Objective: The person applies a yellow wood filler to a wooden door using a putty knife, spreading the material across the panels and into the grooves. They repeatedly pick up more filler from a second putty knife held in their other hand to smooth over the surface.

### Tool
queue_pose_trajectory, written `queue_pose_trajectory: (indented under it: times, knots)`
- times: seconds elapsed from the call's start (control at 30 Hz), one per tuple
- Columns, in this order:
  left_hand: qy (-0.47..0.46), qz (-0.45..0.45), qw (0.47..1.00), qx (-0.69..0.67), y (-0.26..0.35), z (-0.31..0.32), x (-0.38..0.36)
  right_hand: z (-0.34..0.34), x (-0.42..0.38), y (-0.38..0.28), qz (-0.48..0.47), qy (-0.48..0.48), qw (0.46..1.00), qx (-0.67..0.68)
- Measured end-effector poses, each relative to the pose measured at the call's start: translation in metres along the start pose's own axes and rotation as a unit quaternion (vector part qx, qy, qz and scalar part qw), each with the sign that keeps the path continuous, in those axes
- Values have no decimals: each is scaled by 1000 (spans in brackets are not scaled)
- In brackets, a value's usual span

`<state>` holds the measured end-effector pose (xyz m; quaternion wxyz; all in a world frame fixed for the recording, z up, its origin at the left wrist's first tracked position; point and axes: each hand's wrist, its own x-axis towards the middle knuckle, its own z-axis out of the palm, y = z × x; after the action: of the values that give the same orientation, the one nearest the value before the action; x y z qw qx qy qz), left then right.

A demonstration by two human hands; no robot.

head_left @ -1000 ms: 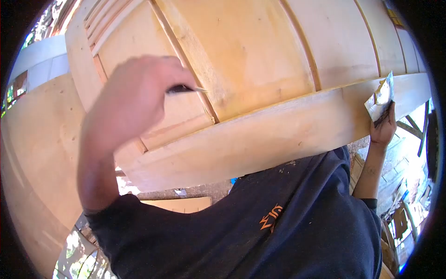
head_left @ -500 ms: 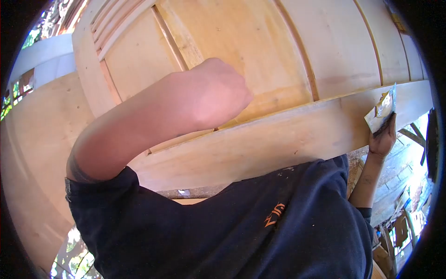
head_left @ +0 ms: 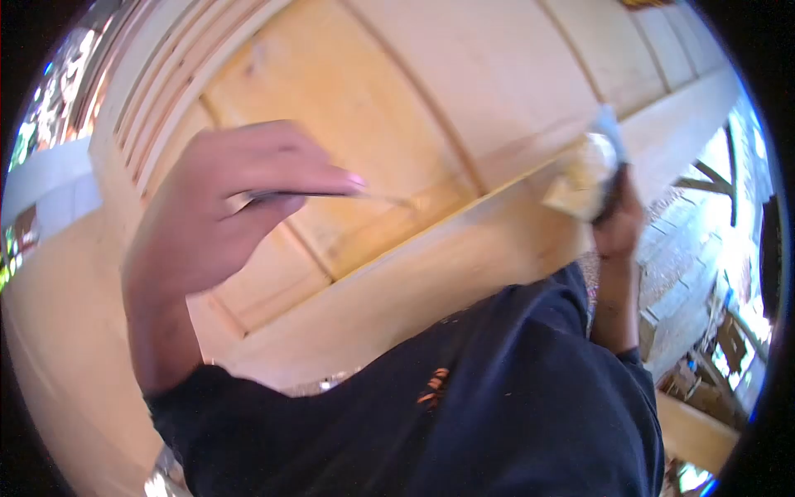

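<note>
Left hand (head_left: 224,199) pinches a thin metal blade (head_left: 331,195); right hand (head_left: 617,219) grips a putty-smeared scraper (head_left: 584,174) against pale wood.

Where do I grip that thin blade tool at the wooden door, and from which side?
Grip the putty knife by its handle end, from the left, as the left hand does: the blade is thin, flat, its tip toward the wooden door. The right hand holds a filler plate.
</note>
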<state>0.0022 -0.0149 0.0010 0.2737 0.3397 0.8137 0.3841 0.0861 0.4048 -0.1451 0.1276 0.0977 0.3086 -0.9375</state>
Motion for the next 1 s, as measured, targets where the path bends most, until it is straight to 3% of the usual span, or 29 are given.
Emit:
queue_pose_trajectory:
  times: [0.03,0.1,0.17,0.23,0.33,0.43,0.47,0.7,0.93,1.0]
  knots:
    - [83,7,995,-63,9,9,3,29,3,14,-17,188,972,-143]
    - [239,3,953,-187,12,40,-6,66,10,31,10,140,985,-98]
    - [310,-42,933,-179,21,76,-12,89,12,42,49,120,989,-64]
    - [408,22,910,-67,29,105,-7,111,14,49,64,135,987,-66]
    - [454,101,883,-65,42,138,-9,134,16,51,26,146,988,-54]
    - [443,214,871,-11,49,151,-8,140,15,51,12,136,989,-54]
    - [412,187,892,16,52,154,-13,143,15,52,13,128,990,-62]
    - [428,187,882,62,51,178,-3,160,5,54,-11,99,991,-95]
    - [430,152,884,101,16,181,-1,161,-5,48,-26,121,988,-90]
    - [392,134,901,130,1,175,3,164,-10,43,6,98,993,-61]
